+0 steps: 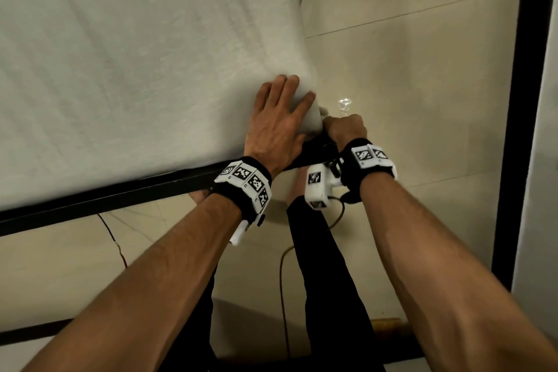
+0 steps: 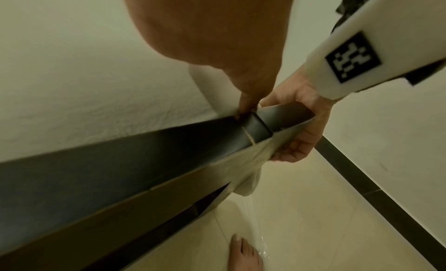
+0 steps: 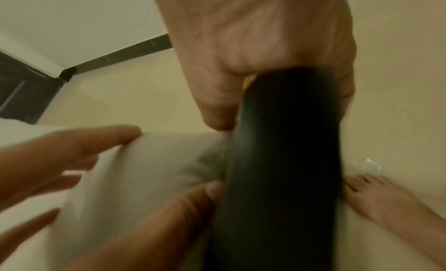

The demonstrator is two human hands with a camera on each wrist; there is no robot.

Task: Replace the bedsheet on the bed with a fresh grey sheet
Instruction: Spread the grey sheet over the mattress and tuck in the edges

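A pale grey sheet (image 1: 136, 69) covers the mattress on a black bed frame (image 1: 120, 193). My left hand (image 1: 280, 118) lies flat with spread fingers on the sheet at the mattress's near right corner. In the left wrist view its thumb (image 2: 248, 101) pushes into the gap between sheet and frame (image 2: 120, 160). My right hand (image 1: 347, 127) is curled round the frame's corner just below; it (image 2: 301, 126) grips from underneath, with loose sheet cloth (image 2: 248, 179) hanging under its fingers. The right wrist view shows that hand (image 3: 241, 55) wrapped round the black bar (image 3: 277, 160).
Cream tiled floor lies beside the bed. A crumpled piece of clear plastic (image 1: 344, 104) is on the floor past the corner. A cable (image 1: 282, 281) runs by my legs, and my bare foot (image 2: 243, 254) stands near it. A black door frame (image 1: 513, 100) rises at the right.
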